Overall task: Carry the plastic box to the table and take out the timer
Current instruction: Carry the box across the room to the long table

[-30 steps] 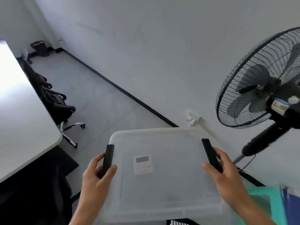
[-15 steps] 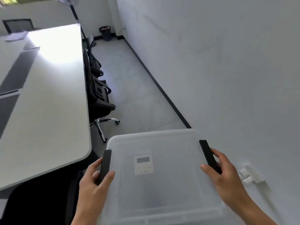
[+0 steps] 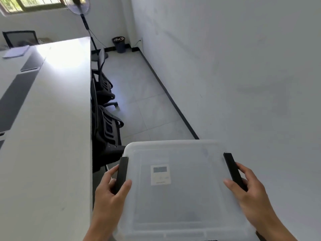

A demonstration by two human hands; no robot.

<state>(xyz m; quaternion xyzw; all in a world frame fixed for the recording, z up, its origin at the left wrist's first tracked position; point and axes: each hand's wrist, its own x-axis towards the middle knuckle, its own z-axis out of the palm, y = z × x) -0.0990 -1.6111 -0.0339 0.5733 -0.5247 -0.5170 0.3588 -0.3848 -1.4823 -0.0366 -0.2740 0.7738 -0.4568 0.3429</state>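
Note:
I hold a translucent plastic box (image 3: pixel 182 202) with a closed lid in front of me, off the floor. My left hand (image 3: pixel 111 193) grips its black left latch (image 3: pixel 122 173). My right hand (image 3: pixel 250 193) grips its black right latch (image 3: pixel 233 169). Through the cloudy lid a small white timer (image 3: pixel 160 174) with a grey display shows inside the box. The long white table (image 3: pixel 46 136) runs along my left, its edge just left of the box.
Black office chairs (image 3: pixel 106 122) are tucked against the table's right side, close ahead of the box. A white wall (image 3: pixel 243 75) stands on my right. A standing fan (image 3: pixel 81 13) and a dark bin (image 3: pixel 119 44) are at the far end. A tiled aisle (image 3: pixel 147 105) runs between.
My view has swung left, away from the nearby fan and the wall socket, toward the table and the aisle. Both hands keep the same grip on the box.

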